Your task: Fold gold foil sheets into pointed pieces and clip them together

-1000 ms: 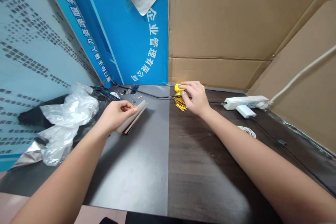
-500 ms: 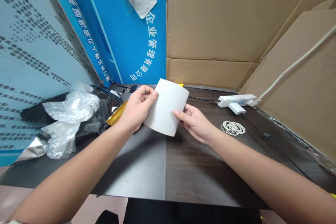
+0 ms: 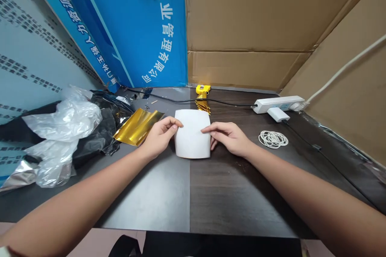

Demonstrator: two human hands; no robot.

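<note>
A white sheet of paper (image 3: 192, 140), bowed in the middle, sits low over the dark table in front of me. My left hand (image 3: 161, 134) pinches its left edge between thumb and forefinger. At the opposite edge, my right hand (image 3: 230, 138) is closed on the sheet, with fingertips lying on its face and other fingers partly behind it. A shiny gold foil sheet (image 3: 137, 127) lies just left of my left hand. Beyond the paper are crumpled gold foil strips (image 3: 202, 104) beside a small yellow object (image 3: 203, 89).
Clear plastic bags (image 3: 70, 120) and black wrapping (image 3: 93, 136) are heaped at the left. On the right are a white power strip (image 3: 279, 104) with a plugged-in adapter (image 3: 278, 114) and a bundle of white rubber bands (image 3: 273, 139). A black cable (image 3: 177, 99) crosses the back.
Both hands have lowered the paper and turned it from tilted to nearly square. The gold foil and yellow object now show more fully. The view has tipped downward.
</note>
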